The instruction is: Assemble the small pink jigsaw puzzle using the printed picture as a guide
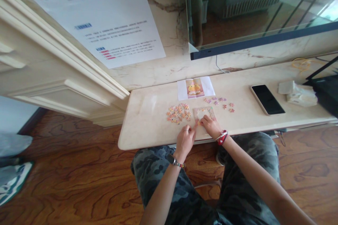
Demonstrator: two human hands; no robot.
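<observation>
A small square jigsaw puzzle (195, 114) lies near the table's front edge, its border of pale patterned pieces surrounding a whitish middle. My left hand (185, 138) is at its lower left corner, the index finger stretched out to the edge and the other fingers loosely bent. Over the lower part of the puzzle, my right hand (210, 126) has its fingertips pinched together; whatever is between them is hidden. Left of the puzzle is a pile of loose orange and pink puzzle pieces (178, 113). Purple pieces (215, 100) lie behind it, and several pink pieces (231, 110) to the right.
A creased sheet with a printed yellow character picture (195, 88) lies behind the puzzle. Farther right are a phone (267, 99), a tissue pack (301, 95) and a black device (324, 89). A large screen (253, 10) hangs above, and a printed page (97, 17) is on the wall.
</observation>
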